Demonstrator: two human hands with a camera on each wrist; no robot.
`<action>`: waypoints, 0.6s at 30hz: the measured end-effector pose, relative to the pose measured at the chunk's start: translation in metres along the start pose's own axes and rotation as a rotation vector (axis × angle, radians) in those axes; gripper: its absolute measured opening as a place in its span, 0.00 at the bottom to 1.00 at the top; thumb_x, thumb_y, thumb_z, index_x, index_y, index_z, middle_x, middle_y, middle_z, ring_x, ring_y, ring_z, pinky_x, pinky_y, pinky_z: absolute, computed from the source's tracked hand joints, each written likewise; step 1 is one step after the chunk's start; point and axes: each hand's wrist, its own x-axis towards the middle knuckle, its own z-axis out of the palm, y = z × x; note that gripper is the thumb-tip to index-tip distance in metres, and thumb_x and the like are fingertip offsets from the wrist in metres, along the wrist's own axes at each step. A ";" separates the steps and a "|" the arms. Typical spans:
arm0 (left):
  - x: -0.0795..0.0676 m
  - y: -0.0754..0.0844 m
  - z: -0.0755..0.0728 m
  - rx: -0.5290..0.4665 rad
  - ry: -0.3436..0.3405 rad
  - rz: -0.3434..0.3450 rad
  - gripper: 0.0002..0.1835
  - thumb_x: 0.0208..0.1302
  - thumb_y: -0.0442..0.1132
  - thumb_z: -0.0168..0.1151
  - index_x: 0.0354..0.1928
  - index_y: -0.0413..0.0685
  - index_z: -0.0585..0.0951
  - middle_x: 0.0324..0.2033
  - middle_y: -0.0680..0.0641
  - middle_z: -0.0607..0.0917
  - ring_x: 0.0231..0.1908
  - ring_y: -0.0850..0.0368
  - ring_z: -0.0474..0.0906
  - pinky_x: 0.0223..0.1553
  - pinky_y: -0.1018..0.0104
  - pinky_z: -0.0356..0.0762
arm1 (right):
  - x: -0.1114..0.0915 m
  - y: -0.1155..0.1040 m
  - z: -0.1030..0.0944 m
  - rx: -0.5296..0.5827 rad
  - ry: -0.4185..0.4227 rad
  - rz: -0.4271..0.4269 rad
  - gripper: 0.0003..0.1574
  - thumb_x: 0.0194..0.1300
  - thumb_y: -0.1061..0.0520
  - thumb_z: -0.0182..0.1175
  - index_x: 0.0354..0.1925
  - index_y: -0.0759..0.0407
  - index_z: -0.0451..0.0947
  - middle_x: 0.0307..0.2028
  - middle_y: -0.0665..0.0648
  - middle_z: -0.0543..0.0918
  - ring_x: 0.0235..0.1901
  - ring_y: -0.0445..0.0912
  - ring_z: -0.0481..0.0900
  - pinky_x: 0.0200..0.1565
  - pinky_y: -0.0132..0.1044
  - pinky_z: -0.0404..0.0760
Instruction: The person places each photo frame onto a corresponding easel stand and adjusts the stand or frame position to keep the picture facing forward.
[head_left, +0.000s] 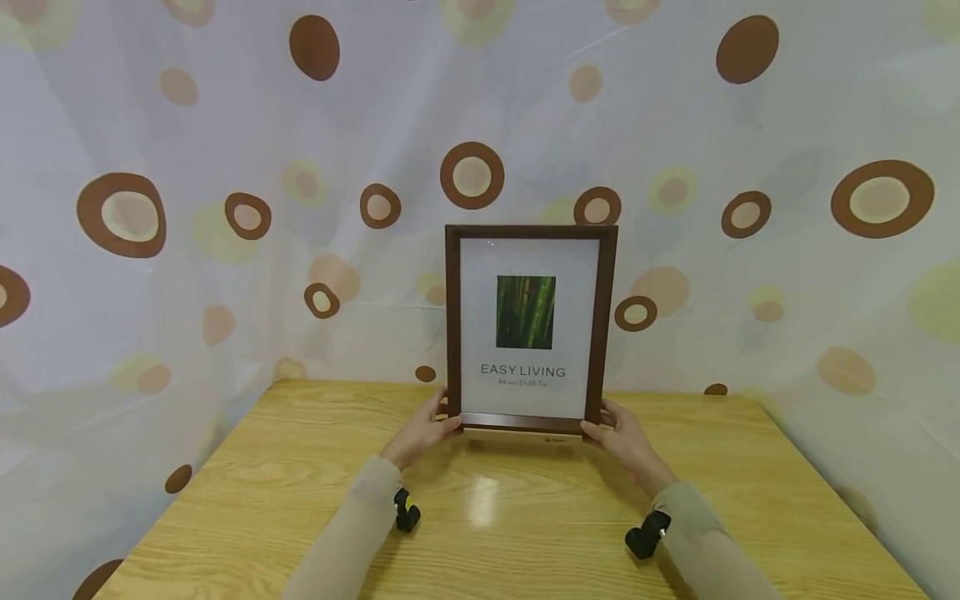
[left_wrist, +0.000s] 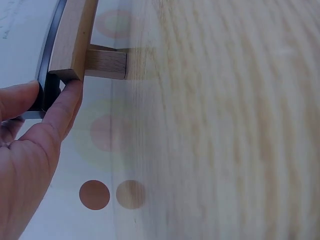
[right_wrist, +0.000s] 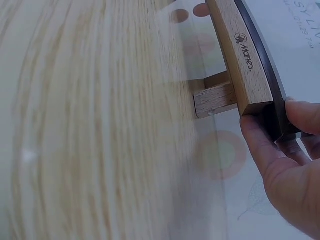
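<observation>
A dark brown picture frame (head_left: 525, 325) stands nearly upright near the back of the table, its printed sheet with a green bamboo picture facing me. Just below its bottom edge runs the pale wooden ledge (head_left: 517, 437) of a stand, with wooden feet (left_wrist: 106, 64) behind. My left hand (head_left: 422, 432) grips the lower left corner, thumb on the front and fingers beneath and behind. At the lower right corner my right hand (head_left: 628, 443) grips likewise, a finger touching the ledge end (right_wrist: 256, 107). The frame hides most of the stand.
The yellow wood-grain table (head_left: 300, 500) reaches back to a pale curtain (head_left: 375, 108) patterned with brown and yellow circles, which also lines both sides. A black wrist mount (head_left: 407, 510) sits on the left sleeve and another mount (head_left: 648, 535) on the right.
</observation>
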 end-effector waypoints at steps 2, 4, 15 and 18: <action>0.001 0.000 0.000 -0.036 0.002 0.010 0.32 0.66 0.30 0.50 0.69 0.46 0.50 0.57 0.36 0.63 0.56 0.42 0.64 0.50 0.60 0.72 | 0.000 0.000 0.001 0.003 0.002 -0.005 0.37 0.63 0.66 0.54 0.66 0.67 0.51 0.58 0.71 0.63 0.52 0.58 0.70 0.47 0.42 0.76; 0.001 -0.001 0.000 -0.067 0.004 0.014 0.31 0.65 0.28 0.50 0.68 0.46 0.52 0.56 0.35 0.64 0.55 0.42 0.66 0.49 0.61 0.73 | 0.000 0.000 0.001 0.004 0.002 -0.012 0.36 0.63 0.66 0.54 0.65 0.68 0.52 0.58 0.72 0.63 0.52 0.58 0.69 0.47 0.42 0.76; -0.002 0.000 0.001 -0.062 0.036 0.049 0.27 0.63 0.29 0.53 0.63 0.43 0.60 0.52 0.35 0.67 0.50 0.44 0.70 0.49 0.56 0.73 | 0.003 0.002 -0.001 -0.041 -0.022 -0.058 0.37 0.64 0.63 0.54 0.67 0.65 0.51 0.59 0.72 0.63 0.55 0.60 0.67 0.48 0.42 0.76; -0.007 0.001 0.000 0.041 0.057 0.069 0.27 0.62 0.34 0.56 0.63 0.43 0.62 0.53 0.36 0.70 0.50 0.42 0.70 0.49 0.50 0.72 | -0.003 0.003 -0.007 -0.162 -0.037 -0.051 0.41 0.66 0.51 0.53 0.69 0.63 0.46 0.62 0.69 0.59 0.59 0.60 0.61 0.53 0.48 0.70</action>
